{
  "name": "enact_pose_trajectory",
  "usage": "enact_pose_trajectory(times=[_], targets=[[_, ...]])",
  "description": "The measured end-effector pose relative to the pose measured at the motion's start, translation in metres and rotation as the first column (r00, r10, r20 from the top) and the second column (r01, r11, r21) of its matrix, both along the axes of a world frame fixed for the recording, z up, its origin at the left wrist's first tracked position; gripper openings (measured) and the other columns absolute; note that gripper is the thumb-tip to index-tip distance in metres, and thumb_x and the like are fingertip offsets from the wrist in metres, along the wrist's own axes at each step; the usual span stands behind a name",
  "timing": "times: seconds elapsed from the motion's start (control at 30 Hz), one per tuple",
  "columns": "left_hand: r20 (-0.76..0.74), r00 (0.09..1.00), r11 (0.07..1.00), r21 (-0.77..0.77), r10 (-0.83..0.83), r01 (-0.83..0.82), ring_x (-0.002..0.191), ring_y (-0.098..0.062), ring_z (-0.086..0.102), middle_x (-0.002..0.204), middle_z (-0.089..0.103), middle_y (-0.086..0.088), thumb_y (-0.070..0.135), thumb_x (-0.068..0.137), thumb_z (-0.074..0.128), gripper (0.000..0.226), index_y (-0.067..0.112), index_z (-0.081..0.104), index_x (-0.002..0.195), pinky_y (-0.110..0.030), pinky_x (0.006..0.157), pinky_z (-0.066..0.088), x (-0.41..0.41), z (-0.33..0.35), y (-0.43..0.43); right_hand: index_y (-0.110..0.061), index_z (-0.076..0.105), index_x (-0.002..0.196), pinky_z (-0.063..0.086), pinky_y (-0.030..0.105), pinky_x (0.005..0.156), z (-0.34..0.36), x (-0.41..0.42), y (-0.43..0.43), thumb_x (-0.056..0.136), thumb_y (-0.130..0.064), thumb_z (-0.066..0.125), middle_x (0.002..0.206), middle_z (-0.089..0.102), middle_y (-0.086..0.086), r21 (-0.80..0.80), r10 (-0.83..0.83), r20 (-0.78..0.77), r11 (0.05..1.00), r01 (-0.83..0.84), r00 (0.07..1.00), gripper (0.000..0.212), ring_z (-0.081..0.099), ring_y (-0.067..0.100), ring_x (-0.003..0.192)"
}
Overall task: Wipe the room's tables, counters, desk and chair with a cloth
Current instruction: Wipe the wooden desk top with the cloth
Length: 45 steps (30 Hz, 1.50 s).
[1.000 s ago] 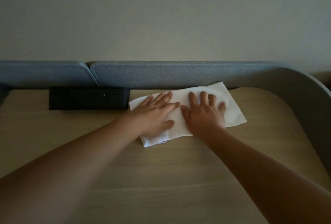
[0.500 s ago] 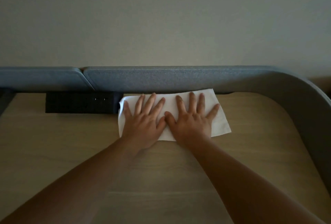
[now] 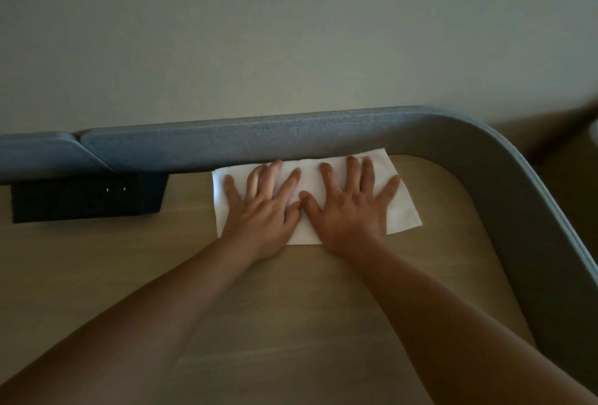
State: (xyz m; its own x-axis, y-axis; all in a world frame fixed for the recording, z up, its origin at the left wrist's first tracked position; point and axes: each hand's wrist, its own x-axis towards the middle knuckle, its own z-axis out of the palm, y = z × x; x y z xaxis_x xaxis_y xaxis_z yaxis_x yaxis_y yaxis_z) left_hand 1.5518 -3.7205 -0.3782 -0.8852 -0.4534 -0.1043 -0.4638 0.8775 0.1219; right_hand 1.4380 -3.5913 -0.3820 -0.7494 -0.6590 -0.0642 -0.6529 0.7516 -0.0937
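Observation:
A white cloth (image 3: 403,210) lies flat on the light wooden desk (image 3: 291,307), its far edge tucked against the grey padded screen. My left hand (image 3: 263,210) presses down on the cloth's left half with fingers spread and straight. My right hand (image 3: 351,207) presses the right half the same way. The two thumbs touch in the middle of the cloth. Both forearms reach in from the near edge.
A grey fabric screen (image 3: 291,142) runs along the desk's back and curves round its right side (image 3: 534,226). A black socket box (image 3: 84,197) sits on the desk at the back left, a short gap from the cloth. A plain wall rises behind.
Both hands have pushed the cloth away from me and a little to the right, so its far edge now meets the screen and a gap has opened to the black box.

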Motion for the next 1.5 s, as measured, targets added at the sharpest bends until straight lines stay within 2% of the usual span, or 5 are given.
enact_pose_trajectory(times=[0.17, 0.57, 1.0, 1.2, 1.5], targets=[[-0.035, 0.997, 0.998, -0.006, -0.069, 0.069, 0.15, -0.021, 0.005, 0.162, 0.005, 0.003, 0.058, 0.097, 0.008, 0.065, 0.039, 0.007, 0.159, -0.073, 0.114, 0.0, -0.048, -0.001, 0.046, -0.04, 0.006, 0.158, -0.005, 0.073, 0.115, 0.001, -0.04, 0.049, 0.088, -0.079, 0.0, 0.169, 0.001, 0.014, 0.024, -0.093, -0.019, 0.995, 0.094, 0.995, 0.08, -0.006, 0.038, 0.155], [-0.015, 0.982, 0.983, 0.007, -0.186, 0.186, 0.151, -0.023, 0.0, 0.165, 0.004, 0.004, 0.062, 0.09, -0.003, 0.072, 0.042, 0.001, 0.159, -0.072, 0.115, -0.004, -0.072, -0.006, 0.108, -0.03, 0.029, 0.158, 0.006, 0.052, 0.125, 0.0, -0.04, 0.129, 0.1, -0.064, 0.031, 0.166, 0.02, 0.017, -0.135, -0.114, -0.045, 0.985, 0.107, 0.992, 0.067, 0.012, 0.035, 0.155], [0.014, 0.962, 0.962, 0.031, -0.272, 0.271, 0.153, -0.023, -0.003, 0.167, 0.001, 0.002, 0.058, 0.096, 0.002, 0.066, 0.04, -0.002, 0.16, -0.07, 0.115, -0.009, 0.023, -0.003, 0.192, -0.031, 0.021, 0.16, 0.005, 0.051, 0.126, 0.004, 0.065, 0.217, 0.102, -0.063, 0.025, 0.168, 0.017, 0.015, -0.079, -0.184, -0.013, 0.98, 0.183, 0.983, 0.067, 0.005, 0.031, 0.157], [0.048, 0.956, 0.956, 0.046, -0.291, 0.289, 0.155, -0.023, -0.007, 0.168, -0.003, 0.002, 0.058, 0.097, -0.002, 0.066, 0.038, -0.005, 0.16, -0.071, 0.114, -0.008, 0.084, 0.002, 0.239, -0.035, 0.009, 0.16, -0.004, 0.05, 0.126, 0.006, 0.121, 0.261, 0.099, -0.069, 0.017, 0.17, 0.004, 0.012, 0.024, -0.237, 0.033, 0.971, 0.236, 0.971, 0.071, -0.008, 0.03, 0.157], [0.073, 0.939, 0.941, 0.067, -0.336, 0.331, 0.156, -0.025, -0.007, 0.17, -0.004, 0.001, 0.058, 0.1, 0.008, 0.065, 0.039, -0.002, 0.161, -0.073, 0.113, -0.007, 0.179, 0.004, 0.276, -0.041, -0.01, 0.158, -0.017, 0.066, 0.116, 0.001, 0.217, 0.3, 0.09, -0.079, 0.0, 0.17, -0.013, 0.008, 0.111, -0.338, 0.094, 0.938, 0.327, 0.937, 0.079, -0.025, 0.028, 0.154]])
